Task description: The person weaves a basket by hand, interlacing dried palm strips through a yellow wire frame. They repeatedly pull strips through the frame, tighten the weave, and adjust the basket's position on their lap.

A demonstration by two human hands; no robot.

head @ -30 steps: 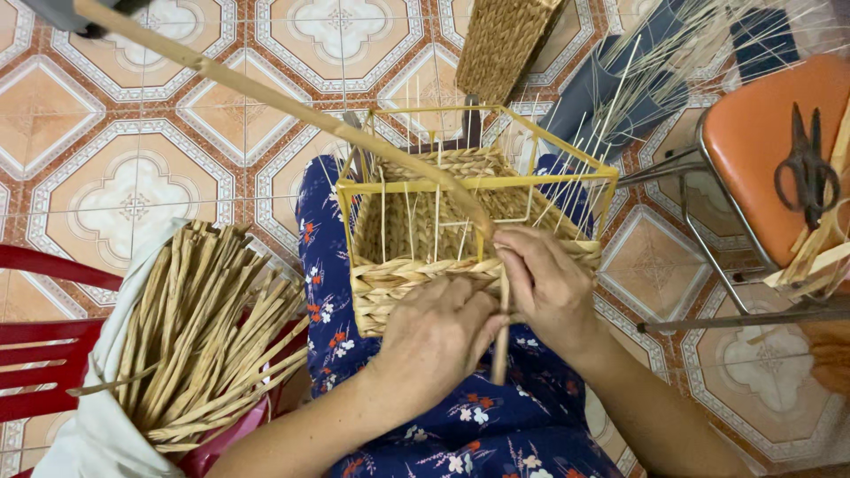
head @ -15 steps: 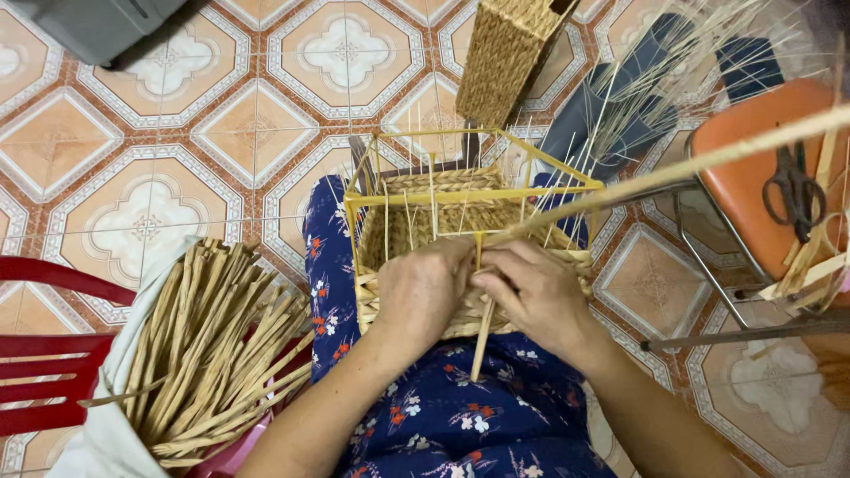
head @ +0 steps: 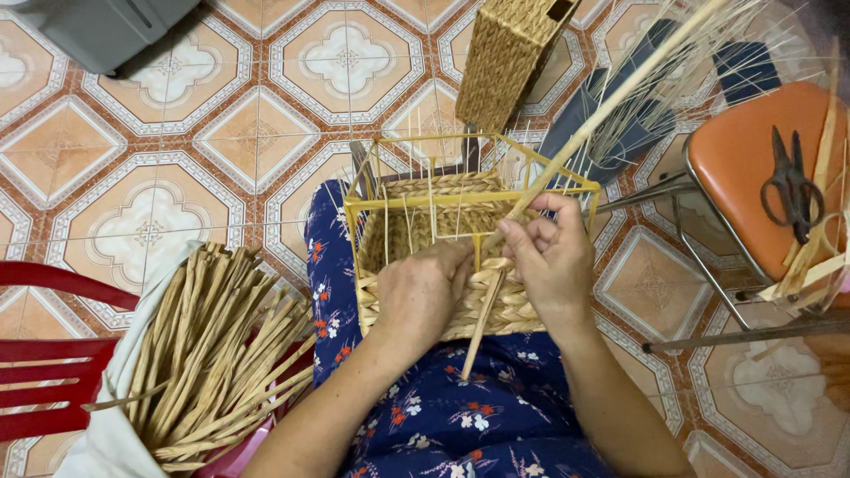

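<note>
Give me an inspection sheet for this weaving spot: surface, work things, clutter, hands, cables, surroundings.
Surface: patterned tile floor; work rests on the lap.
Job's things: yellow wire-frame basket, lower wall woven; long straw strand runs up to the right.
Clutter: bundle of straw stalks in a white sack; scissors on an orange stool.
Grippers: left hand presses the woven wall; right hand pinches the strand.
Cables: nothing seen.
Surroundings: finished woven basket, red chair, grey bin.

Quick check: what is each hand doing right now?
Left hand: closed, pressing on the half-woven basket in the lap.
Right hand: closed, pinching a long straw strand at the basket's front wall.
</note>
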